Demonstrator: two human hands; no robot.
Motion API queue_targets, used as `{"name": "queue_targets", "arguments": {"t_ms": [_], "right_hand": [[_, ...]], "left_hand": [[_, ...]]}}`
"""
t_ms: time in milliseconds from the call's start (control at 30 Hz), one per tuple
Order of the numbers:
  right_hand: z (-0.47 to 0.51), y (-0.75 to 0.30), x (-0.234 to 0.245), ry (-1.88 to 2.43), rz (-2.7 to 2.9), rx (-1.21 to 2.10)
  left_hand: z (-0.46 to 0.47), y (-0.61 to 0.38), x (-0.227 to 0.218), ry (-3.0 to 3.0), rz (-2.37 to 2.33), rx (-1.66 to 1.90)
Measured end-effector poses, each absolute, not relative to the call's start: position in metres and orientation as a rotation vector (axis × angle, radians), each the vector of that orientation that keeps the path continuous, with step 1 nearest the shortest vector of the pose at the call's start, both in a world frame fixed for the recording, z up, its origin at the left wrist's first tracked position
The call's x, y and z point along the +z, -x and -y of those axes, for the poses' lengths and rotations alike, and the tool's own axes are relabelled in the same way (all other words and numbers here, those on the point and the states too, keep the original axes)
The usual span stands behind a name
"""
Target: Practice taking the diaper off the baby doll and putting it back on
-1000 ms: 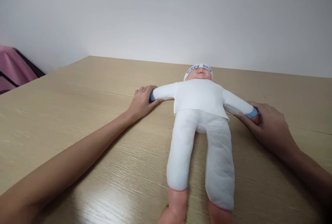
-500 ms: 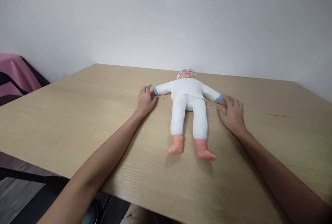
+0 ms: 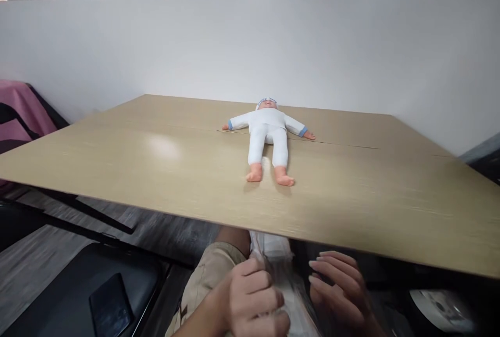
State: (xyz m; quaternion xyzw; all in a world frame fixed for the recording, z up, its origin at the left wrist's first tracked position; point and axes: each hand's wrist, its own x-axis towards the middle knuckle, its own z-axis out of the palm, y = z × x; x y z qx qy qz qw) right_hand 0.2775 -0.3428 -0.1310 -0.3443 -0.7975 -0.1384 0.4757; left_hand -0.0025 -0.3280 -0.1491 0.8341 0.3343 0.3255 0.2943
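Clear plastic [image 3: 288,274] lies at my lap, between my two hands, a little below the near edge of the table [image 3: 175,186]. The doll [image 3: 268,123] is on the table top, and I take it as the centre of my clock. It lies on its back, the head to twelve o'clock, the feet to six, both arms spread wide, in white clothes with blue cuffs; neither of my hands touches it.

My left hand [image 3: 255,298] is at six o'clock, with the fingers curled inward just beside the plastic; I cannot tell if they pinch it. My right hand [image 3: 339,287] is at five o'clock, the fingers apart from the palm and half bent, and I see nothing in its hold.

Under my left arm are my beige shorts [image 3: 205,274]. Between seven and eight o'clock, a dark phone [image 3: 111,306] rests on a black chair [image 3: 58,282]. At nine o'clock there is pink cloth [image 3: 19,98]. Behind the table stands a white wall [image 3: 234,40].
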Motion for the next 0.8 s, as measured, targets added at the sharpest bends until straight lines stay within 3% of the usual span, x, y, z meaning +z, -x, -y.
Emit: {"name": "queue_targets", "arguments": {"t_ms": [67, 200, 433, 533, 667, 800], "right_hand": [[0.363, -0.279, -0.172, 1.203, 1.854, -0.014], [0.371, -0.273, -0.222, 1.774, 1.266, 0.76], [0.355, -0.242, -0.241, 1.734, 1.222, 1.127], [0.355, -0.233, -0.229, 1.665, 1.186, 1.231], [0.395, -0.225, -0.175, 1.518, 1.128, 1.313], [0.467, -0.215, -0.106, 1.536, 1.101, 1.052]], "left_hand": [[0.342, 0.009, -0.173, -2.208, -0.896, 0.836], [0.334, 0.009, -0.195, -1.655, -1.457, 0.571], [0.31, -0.028, -0.216, -1.215, -1.279, 0.45], [0.309, -0.038, -0.209, -1.077, -1.165, 0.525], [0.344, -0.028, -0.166, -0.995, -1.017, 0.668], [0.412, 0.001, -0.105, -1.023, -0.68, 0.879]]}}
